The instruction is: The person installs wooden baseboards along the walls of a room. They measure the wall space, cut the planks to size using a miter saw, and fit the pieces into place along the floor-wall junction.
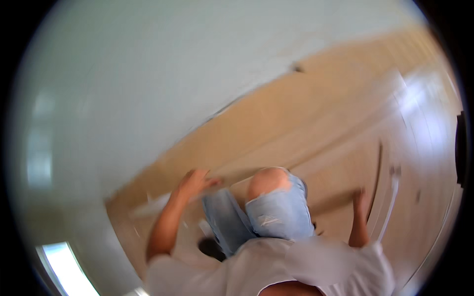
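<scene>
I am crouched or seated low, with my knees in light blue torn jeans (276, 217) below me. My left hand (195, 182) is held beside my left knee, over the floor near the wall. Its fingers reach to the right, apart and slightly smeared, and nothing shows in them. Out to the right, my right hand (360, 198) is low over the floor, close to a thin dark strip (377, 180). Motion blur hides how its fingers are set. A white strip (390, 207) lies just beyond the dark one.
A pale grey-green wall (123, 89) slants across the far left. Along its foot runs a tan floor (276, 118) with a small dark object (297, 67) at the wall's edge. Bright glare (424, 113) covers the floor at the far right. A dark shoe (212, 248) shows beside my leg.
</scene>
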Demonstrator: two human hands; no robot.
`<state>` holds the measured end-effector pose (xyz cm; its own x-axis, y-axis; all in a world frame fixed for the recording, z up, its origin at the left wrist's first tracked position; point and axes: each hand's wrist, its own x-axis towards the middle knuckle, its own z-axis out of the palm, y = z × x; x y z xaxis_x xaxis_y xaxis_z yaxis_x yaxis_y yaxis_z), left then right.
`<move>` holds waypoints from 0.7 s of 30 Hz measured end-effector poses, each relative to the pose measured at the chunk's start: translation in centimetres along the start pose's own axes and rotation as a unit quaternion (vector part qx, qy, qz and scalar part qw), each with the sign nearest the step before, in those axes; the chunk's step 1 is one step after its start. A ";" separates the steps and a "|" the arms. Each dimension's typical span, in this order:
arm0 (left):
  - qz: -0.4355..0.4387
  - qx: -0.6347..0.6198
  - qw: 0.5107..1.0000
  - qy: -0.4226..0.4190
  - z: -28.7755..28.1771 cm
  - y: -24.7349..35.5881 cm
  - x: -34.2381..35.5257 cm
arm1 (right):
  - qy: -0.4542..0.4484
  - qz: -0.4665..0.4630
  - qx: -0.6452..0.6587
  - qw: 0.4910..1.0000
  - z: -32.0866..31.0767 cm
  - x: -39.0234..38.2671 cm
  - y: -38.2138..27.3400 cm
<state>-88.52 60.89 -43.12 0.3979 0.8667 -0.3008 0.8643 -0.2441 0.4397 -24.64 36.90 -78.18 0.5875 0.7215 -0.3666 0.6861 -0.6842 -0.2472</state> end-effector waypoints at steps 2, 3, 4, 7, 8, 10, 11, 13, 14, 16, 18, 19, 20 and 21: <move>-0.115 0.036 0.991 -0.055 -0.3 -1.8 -0.6 | 0.124 -0.192 -0.026 0.973 2.0 1.5 2.7; -0.118 0.015 0.989 -0.090 -2.9 -1.0 1.0 | 0.122 -0.219 -0.003 0.968 1.6 2.5 1.4; -0.113 0.095 0.973 -0.177 -5.3 -2.8 2.6 | 0.107 -0.221 0.019 0.969 1.3 2.9 -2.8; -0.100 0.028 0.989 -0.103 -2.7 -4.7 -2.0 | 0.032 -0.262 0.021 0.964 -3.6 -2.4 -12.4; -0.105 0.017 0.988 -0.108 -2.7 -5.4 -3.4 | 0.020 -0.277 0.027 0.960 -5.5 -4.1 -15.3; -0.082 0.002 0.994 -0.076 -2.8 -6.8 -4.8 | 0.037 -0.286 0.063 0.955 -9.3 -6.8 -20.7; -0.084 -0.017 0.994 -0.071 -2.2 -7.1 -6.3 | 0.026 -0.293 0.074 0.953 -11.3 -8.5 -22.8; -0.080 -0.035 0.995 -0.049 -3.1 -8.1 -7.4 | 0.017 -0.311 0.106 0.944 -14.9 -10.9 -27.7; -0.046 -0.030 0.998 -0.031 -5.1 -9.0 -5.6 | 0.047 -0.310 0.111 0.943 -16.8 -11.7 -30.7; -0.081 -0.046 0.995 -0.022 -6.0 -9.7 -8.1 | 0.008 -0.325 0.155 0.933 -19.3 -14.7 -34.8; -0.107 -0.059 0.992 -0.008 -8.4 -10.9 -10.9 | -0.020 -0.332 0.171 0.927 -21.5 -17.8 -39.0; -0.114 -0.072 0.991 0.007 -9.4 -11.2 -12.1 | -0.034 -0.337 0.174 0.925 -22.8 -19.2 -41.2; -0.120 -0.084 0.989 0.021 -10.3 -11.7 -13.2 | -0.054 -0.343 0.172 0.922 -23.4 -20.2 -43.3; -0.107 -0.105 0.988 0.024 -10.4 -11.9 -14.4 | -0.075 -0.349 0.152 0.922 -23.7 -21.6 -45.1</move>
<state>-107.74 55.89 -35.22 0.1931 0.9095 -0.3681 0.8424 0.0387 0.5375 -58.10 54.73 -37.81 -0.0329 0.9899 -0.1376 0.7089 -0.0740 -0.7014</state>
